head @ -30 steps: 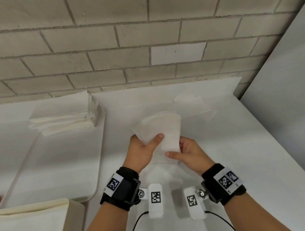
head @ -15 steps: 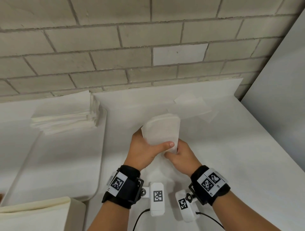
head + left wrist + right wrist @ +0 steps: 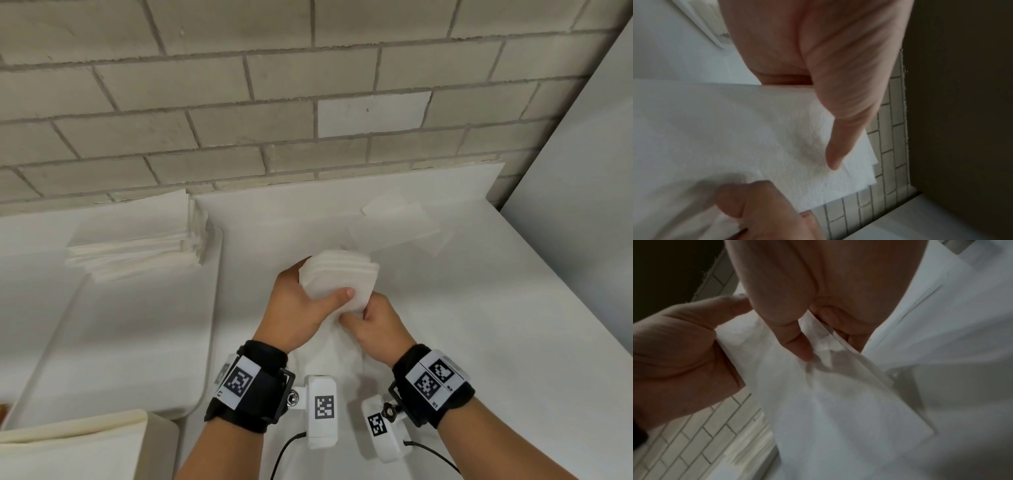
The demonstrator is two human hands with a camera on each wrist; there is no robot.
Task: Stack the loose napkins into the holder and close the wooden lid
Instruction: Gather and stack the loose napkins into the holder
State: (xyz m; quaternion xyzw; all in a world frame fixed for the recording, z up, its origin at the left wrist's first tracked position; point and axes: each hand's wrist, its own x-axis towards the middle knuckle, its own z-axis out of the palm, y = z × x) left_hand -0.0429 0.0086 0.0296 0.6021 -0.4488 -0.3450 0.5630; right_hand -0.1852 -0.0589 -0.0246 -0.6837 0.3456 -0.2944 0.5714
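Note:
A small bundle of white napkins (image 3: 337, 275) stands on edge above the white table, held between both hands. My left hand (image 3: 301, 305) wraps round its left side, thumb pressed across the front face (image 3: 830, 146). My right hand (image 3: 371, 320) pinches the bundle's lower right edge, thumb on the paper (image 3: 799, 344). Several loose napkins (image 3: 394, 226) lie flat on the table behind the bundle. A taller stack of napkins (image 3: 137, 243) sits at the back left on a white tray (image 3: 113, 342). No holder with a wooden lid shows clearly.
A brick wall (image 3: 274, 102) runs along the table's back edge. A grey panel (image 3: 582, 205) rises at the right. A cream box-like object (image 3: 75, 445) fills the near left corner. Cables (image 3: 284, 452) trail from the wrist cameras near the front edge.
The napkins went from a fanned sheet to a tight upright bundle. My right hand slid left and closed in under the left thumb. Both hands moved slightly toward each other.

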